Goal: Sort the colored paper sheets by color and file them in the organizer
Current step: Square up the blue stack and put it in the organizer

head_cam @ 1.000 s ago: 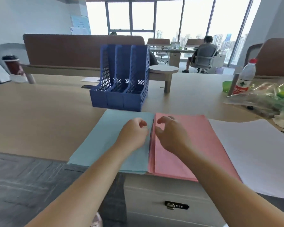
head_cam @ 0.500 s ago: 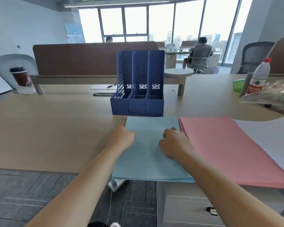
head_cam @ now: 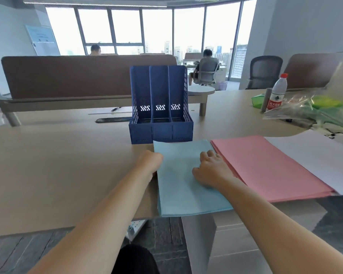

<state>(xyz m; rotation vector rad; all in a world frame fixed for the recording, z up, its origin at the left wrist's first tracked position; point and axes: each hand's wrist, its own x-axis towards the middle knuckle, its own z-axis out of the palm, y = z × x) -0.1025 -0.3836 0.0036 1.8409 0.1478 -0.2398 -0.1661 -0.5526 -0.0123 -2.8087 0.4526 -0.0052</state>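
A stack of light blue paper [head_cam: 182, 186] lies on the wooden desk [head_cam: 57, 165], just in front of the dark blue three-slot organizer [head_cam: 159, 107], whose slots look empty. My left hand [head_cam: 150, 162] is curled against the stack's left edge, with its fingertips hidden. My right hand [head_cam: 210, 169] lies on the stack's right side, its fingers curled down at the edge beside the pink paper stack [head_cam: 265, 165]. White sheets [head_cam: 325, 155] lie to the right of the pink ones.
A water bottle [head_cam: 276, 93], a green box [head_cam: 257, 100] and crinkled plastic bags [head_cam: 315, 109] sit at the far right. A pen on paper [head_cam: 111, 110] and a dark flat object [head_cam: 113, 120] lie behind the organizer on the left. People sit at desks farther back.
Both hands left the seam between the blue and pink stacks and now sit at the two side edges of the blue stack. The view has swung so the blue stack is in the middle.
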